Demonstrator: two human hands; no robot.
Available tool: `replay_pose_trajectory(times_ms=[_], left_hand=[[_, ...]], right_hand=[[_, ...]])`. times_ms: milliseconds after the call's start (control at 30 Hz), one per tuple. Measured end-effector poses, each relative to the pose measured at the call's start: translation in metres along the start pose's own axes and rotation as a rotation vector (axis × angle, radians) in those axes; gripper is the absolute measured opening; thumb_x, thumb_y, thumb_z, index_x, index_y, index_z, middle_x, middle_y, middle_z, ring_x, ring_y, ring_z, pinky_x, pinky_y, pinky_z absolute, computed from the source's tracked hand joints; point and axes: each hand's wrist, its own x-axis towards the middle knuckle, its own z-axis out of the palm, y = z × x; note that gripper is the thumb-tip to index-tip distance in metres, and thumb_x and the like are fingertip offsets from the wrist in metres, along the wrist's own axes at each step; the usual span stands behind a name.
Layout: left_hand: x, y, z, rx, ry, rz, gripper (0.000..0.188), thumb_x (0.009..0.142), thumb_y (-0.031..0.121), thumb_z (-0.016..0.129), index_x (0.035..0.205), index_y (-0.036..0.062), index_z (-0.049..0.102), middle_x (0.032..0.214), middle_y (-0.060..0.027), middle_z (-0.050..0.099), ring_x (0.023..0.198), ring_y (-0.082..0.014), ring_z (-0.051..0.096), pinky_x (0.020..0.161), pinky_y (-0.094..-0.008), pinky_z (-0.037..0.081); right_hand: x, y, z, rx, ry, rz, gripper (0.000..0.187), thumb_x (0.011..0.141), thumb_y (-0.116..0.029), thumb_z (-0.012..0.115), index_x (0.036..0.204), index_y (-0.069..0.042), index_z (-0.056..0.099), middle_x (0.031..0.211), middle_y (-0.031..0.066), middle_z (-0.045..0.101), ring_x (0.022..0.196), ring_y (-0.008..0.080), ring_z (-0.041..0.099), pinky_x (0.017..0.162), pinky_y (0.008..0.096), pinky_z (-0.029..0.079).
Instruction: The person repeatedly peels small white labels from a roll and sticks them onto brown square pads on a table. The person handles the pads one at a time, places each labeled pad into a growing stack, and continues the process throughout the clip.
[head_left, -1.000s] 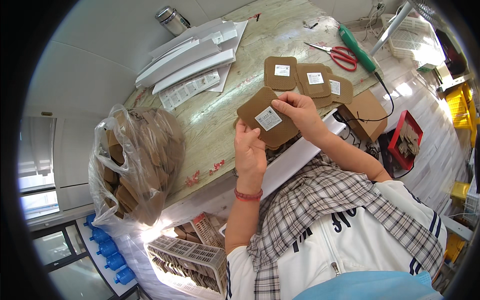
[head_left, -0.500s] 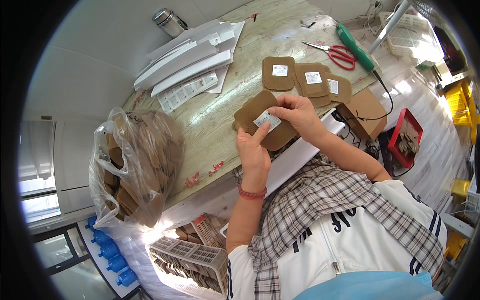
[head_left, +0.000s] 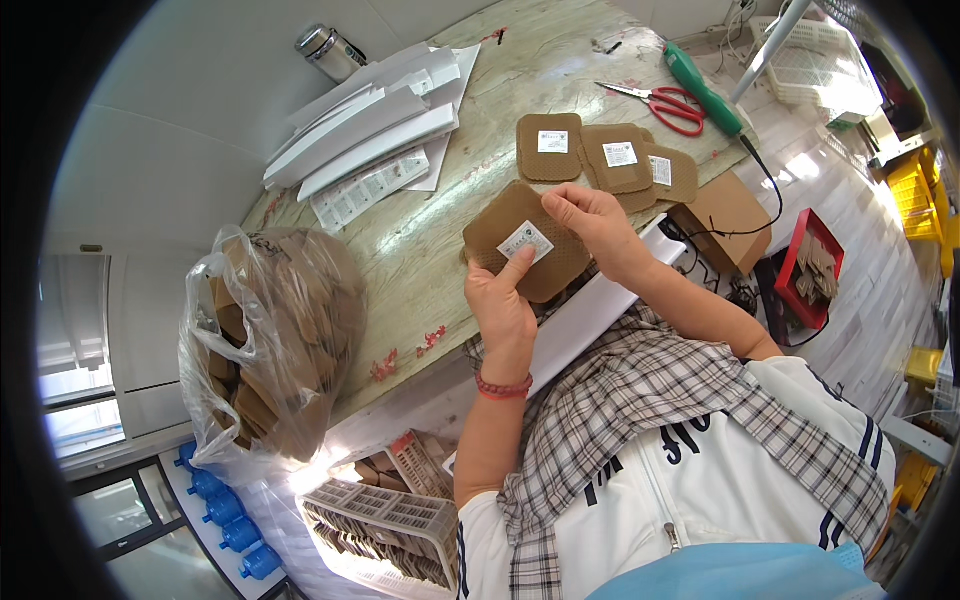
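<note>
A brown square pad (head_left: 490, 225) with rounded corners and a dimpled surface is tilted up above the near edge of the table. A white printed label (head_left: 526, 240) sits on its face. My left hand (head_left: 503, 305) grips the pad from below, its thumb pressed on the label. With thumb and fingers together, my right hand (head_left: 598, 228) pinches the pad's upper right edge. Farther back lie several similar labelled pads, among them a left-hand stack (head_left: 549, 165) and a middle one (head_left: 612, 175). What lies beneath the held pad is mostly hidden.
Red-handled scissors (head_left: 675, 108) and a green corded tool (head_left: 700, 88) lie at the far right. White label sheets (head_left: 365, 150) and a steel flask (head_left: 328, 50) are at the back left. A clear bag (head_left: 285, 340) of brown pieces hangs by the table's left edge. A red tray (head_left: 805, 270) stands right.
My right thumb has moved off the label to the pad's upper edge. My left thumb still presses the label, and the pad has turned slightly. The whole view has shifted a little.
</note>
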Motion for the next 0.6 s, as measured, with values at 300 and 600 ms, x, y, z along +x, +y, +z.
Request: replay_pose_trajectory(times_ms=[300,600], left_hand=[[0.002,-0.003,-0.012,-0.079,-0.062,0.015,0.029,0.104,0.017,0.056,0.125,-0.0012,0.059,0.122,-0.0086,0.067,0.11,-0.0164,0.063,0.098,-0.0326,0.049],[0.002,0.008,-0.027,-0.047,0.016,0.053,0.035,0.106,0.025,0.05,0.128,-0.0015,0.057,0.128,-0.0122,0.064,0.116,-0.024,0.062,0.102,-0.0411,0.048]], right_hand=[[0.01,0.004,-0.016,-0.019,-0.027,0.002,0.013,0.096,-0.017,0.068,0.097,-0.004,0.071,0.09,-0.0019,0.069,0.083,0.0049,0.062,0.077,0.0217,0.049],[0.018,0.007,-0.015,0.126,0.101,0.084,0.018,0.097,-0.022,0.068,0.092,-0.005,0.071,0.081,-0.0029,0.066,0.074,0.0045,0.058,0.066,0.021,0.045]])
